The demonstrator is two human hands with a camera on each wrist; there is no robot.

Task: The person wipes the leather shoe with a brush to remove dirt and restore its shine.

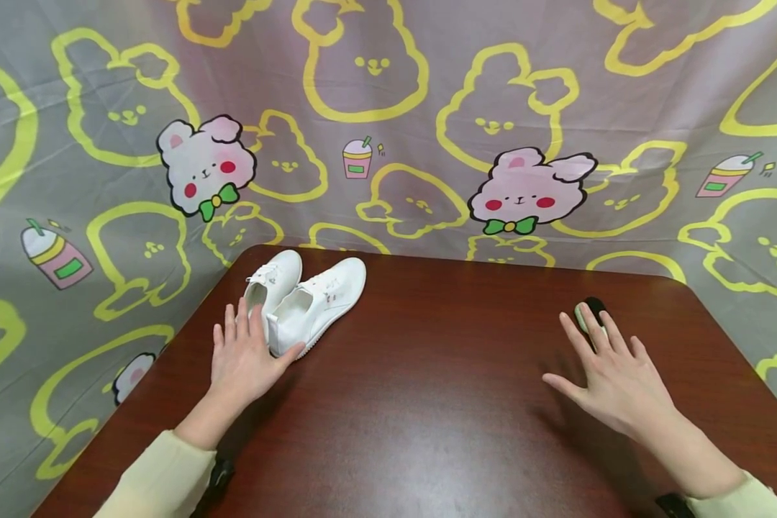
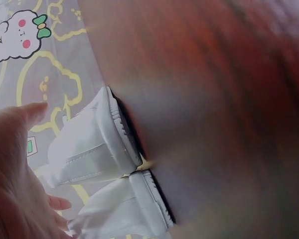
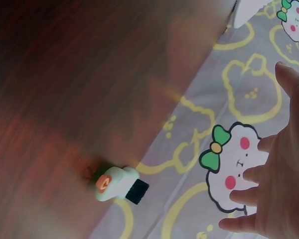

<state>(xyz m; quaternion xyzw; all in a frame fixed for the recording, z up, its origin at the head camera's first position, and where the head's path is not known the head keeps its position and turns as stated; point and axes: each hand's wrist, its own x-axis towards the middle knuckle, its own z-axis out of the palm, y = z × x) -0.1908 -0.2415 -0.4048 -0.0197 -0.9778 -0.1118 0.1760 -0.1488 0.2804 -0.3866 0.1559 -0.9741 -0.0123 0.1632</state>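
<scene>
Shoes (image 1: 326, 302) stand upright, open-topped, on table (image 1: 440, 374); brush (image 3: 120, 180) lies well apart.

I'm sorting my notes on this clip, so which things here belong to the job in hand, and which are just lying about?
Probably part of the job:
White shoes, nearest the left hand
Pale-green and black brush, nearest the right hand

Just surroundings:
Brown table
Patterned cloth behind it

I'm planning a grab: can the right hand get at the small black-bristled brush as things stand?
Probably yes: the right hand hovers empty near the brush, and nothing visible stands between them.
</scene>
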